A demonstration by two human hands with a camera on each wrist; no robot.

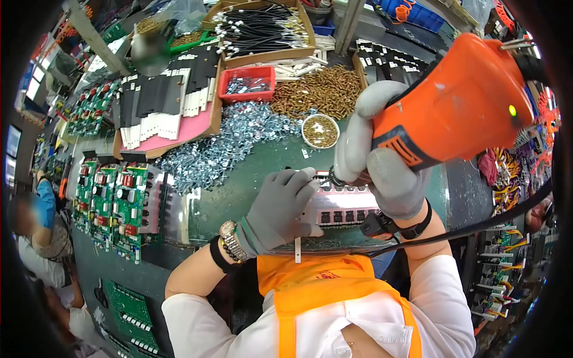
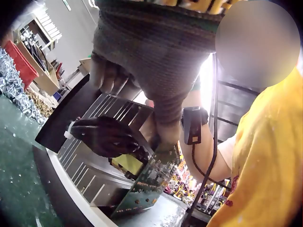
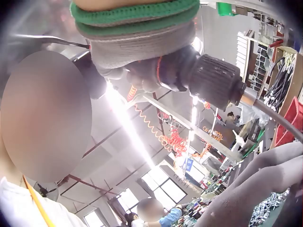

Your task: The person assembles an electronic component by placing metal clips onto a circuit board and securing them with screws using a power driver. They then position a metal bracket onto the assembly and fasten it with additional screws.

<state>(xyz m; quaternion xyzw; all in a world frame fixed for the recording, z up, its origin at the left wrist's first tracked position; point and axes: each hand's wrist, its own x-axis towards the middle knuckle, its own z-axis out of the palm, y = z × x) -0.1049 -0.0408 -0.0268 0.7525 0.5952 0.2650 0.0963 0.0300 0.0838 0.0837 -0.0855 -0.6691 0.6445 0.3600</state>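
The gloved right hand (image 1: pixel 382 149) grips an orange power screwdriver (image 1: pixel 447 107), its fingers wrapped round the body. In the right wrist view the tool's black chuck (image 3: pixel 215 80) and metal bit (image 3: pixel 270 116) point toward the grey-gloved left fingers (image 3: pixel 255 189). In the head view the left hand (image 1: pixel 277 209) holds the left end of a board assembly (image 1: pixel 343 209) with rows of black parts, thumb and fingers bent round its edge. The tool's tip is by the assembly's upper edge, beside the left fingertips. The left wrist view shows the left hand (image 2: pixel 147 61) over the assembly (image 2: pixel 109 156).
Behind the hands lie silver clips (image 1: pixel 209 149), brass screws (image 1: pixel 322 89), a red bin (image 1: pixel 246 83) and a round white tub (image 1: pixel 320 131). Green circuit boards (image 1: pixel 113 200) stand at the left. A black cable (image 1: pixel 477 221) crosses at the right.
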